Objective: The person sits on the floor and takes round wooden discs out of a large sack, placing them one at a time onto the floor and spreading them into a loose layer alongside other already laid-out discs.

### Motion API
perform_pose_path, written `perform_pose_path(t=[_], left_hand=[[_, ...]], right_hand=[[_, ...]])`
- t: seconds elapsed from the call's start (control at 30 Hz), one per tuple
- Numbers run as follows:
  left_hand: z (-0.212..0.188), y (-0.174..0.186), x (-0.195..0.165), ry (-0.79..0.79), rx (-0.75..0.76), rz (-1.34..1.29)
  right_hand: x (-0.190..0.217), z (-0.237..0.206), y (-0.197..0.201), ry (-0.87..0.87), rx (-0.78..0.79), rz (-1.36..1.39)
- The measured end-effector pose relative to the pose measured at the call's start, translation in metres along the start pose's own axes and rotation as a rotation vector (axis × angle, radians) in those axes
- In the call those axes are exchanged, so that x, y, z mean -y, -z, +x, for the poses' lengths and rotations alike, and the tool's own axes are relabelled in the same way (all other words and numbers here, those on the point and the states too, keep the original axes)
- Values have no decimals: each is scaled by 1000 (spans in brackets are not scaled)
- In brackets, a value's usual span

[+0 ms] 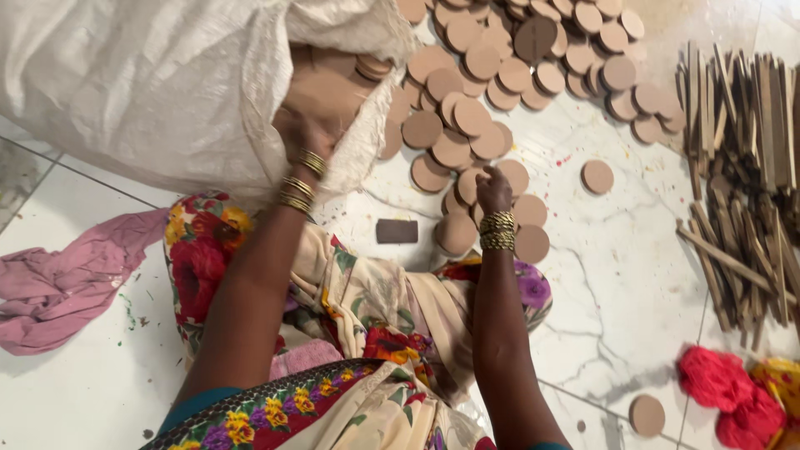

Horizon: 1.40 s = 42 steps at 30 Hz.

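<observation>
My left hand [310,125] reaches into the mouth of a big white woven sack [150,92] and grips a stack of round brown wooden discs [329,83] inside it. My right hand [493,190], fingers curled, rests on a wooden disc [468,185] at the near edge of a wide heap of the same discs [500,58] spread over the white marble floor. Both wrists wear gold bangles.
A small dark brown block [397,231] lies on the floor between my arms. A pile of thin wooden sticks [742,183] is at the right. A pink cloth [67,279] lies at left, red yarn [721,383] bottom right, with a lone disc [647,415] beside it.
</observation>
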<state>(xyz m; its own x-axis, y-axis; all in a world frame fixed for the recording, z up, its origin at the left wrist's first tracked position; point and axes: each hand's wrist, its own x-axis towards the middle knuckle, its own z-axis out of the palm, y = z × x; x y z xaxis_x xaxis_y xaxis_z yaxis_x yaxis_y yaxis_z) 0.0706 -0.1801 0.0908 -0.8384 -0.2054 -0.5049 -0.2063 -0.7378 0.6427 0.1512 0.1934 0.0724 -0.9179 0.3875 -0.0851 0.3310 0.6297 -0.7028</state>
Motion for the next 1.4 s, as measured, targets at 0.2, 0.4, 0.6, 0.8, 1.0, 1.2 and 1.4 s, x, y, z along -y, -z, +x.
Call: perform_pose_path(t=[0.2,0.4,0.6,0.8,1.0,1.2,1.4], left_hand=[[12,31,-70,-301,-290,84],[-3,20,-6,-566,-281,937],[-50,-5,90,-900,298,1011],[-79,-21,122,-780,657,1197],[-58,-21,151,-483,628,1453],[-38,-57,190,-356,538,1611],[-37,-89,216,-544,356,1757]], right_hand=[[2,-20,-17,16,410,-611],[30,-67,-47,-69,533,-1055],[11,-72,-53,91,429,-1037],[-20,-39,-37,155,383,-863],[-34,42,45,35,310,-411],[-49,63,37,-149,225,118],[-50,89,10,139,-29,-192]])
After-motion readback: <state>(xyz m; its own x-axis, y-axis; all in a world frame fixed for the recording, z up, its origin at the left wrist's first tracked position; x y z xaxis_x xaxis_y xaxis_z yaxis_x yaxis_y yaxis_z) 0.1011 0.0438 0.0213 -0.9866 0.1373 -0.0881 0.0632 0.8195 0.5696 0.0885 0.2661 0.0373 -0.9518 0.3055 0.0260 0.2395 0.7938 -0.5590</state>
